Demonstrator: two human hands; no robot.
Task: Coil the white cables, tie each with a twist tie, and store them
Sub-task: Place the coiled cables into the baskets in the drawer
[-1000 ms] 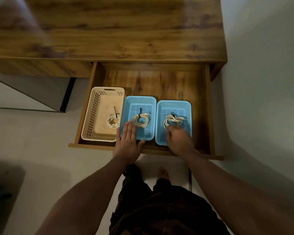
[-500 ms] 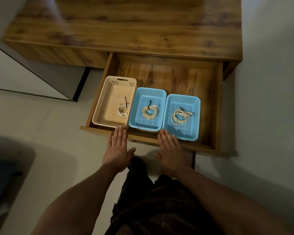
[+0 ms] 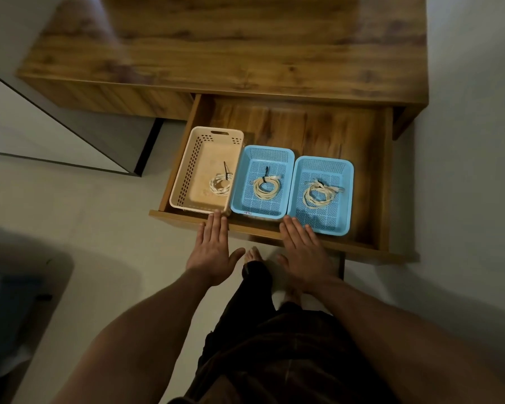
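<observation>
An open wooden drawer holds three baskets side by side. The beige basket on the left contains a coiled white cable bound with a dark twist tie. The middle blue basket holds a second tied coil. A third tied coil lies in the right blue basket. My left hand is flat, its straight fingertips touching the drawer's front edge below the beige basket. My right hand lies flat with fingers straight at the front edge, below the gap between the blue baskets.
The wooden desk top spreads behind the drawer. A white wall runs along the right. A white panel with a dark edge stands at the left. Light floor lies below, with my feet under the drawer.
My right hand has let go of the coil in the right blue basket and drawn back. Both hands have moved out of the baskets to the drawer's front edge, fingers straight.
</observation>
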